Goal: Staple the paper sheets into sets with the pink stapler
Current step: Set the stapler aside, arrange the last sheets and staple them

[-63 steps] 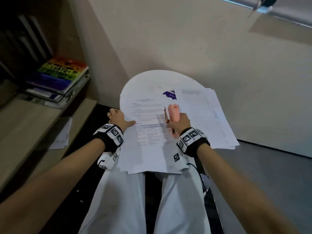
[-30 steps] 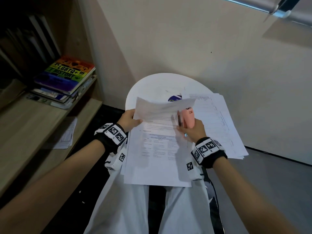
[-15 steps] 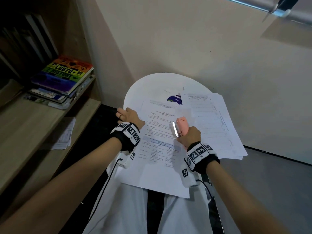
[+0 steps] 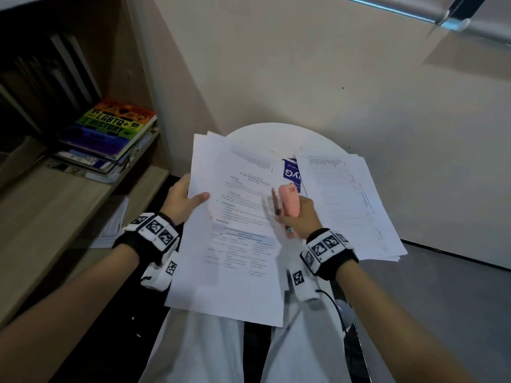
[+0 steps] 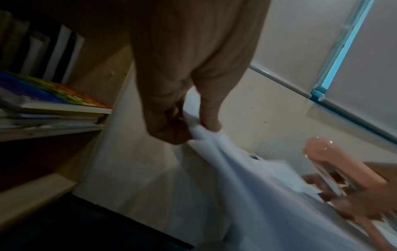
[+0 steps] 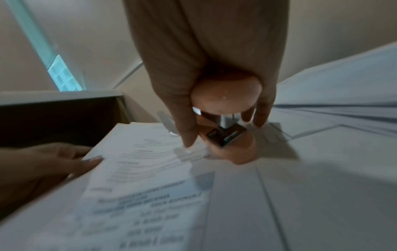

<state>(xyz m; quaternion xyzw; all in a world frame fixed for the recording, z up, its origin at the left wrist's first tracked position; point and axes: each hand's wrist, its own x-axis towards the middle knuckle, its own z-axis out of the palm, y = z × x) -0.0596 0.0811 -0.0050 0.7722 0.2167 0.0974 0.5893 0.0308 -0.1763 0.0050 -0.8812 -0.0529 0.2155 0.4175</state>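
Filling left edge of frame: wooden shelf unit (image 4: pixel 55 205), rainbow-covered book (image 4: pixel 110 125) topping flat stack. Round white table (image 4: pixel 276 134) at centre, by wall. Loose paper stack (image 4: pixel 354 205) at centre right, overhanging table. Printed sheets (image 4: pixel 235 239) at centre, raised, tilted. Left hand (image 4: pixel 179 200) pinches their left edge, thumb on top. Right hand (image 4: pixel 298 217) wraps around pink stapler (image 4: pixel 289 200), nose pointing away, hovering at sheets' right edge.
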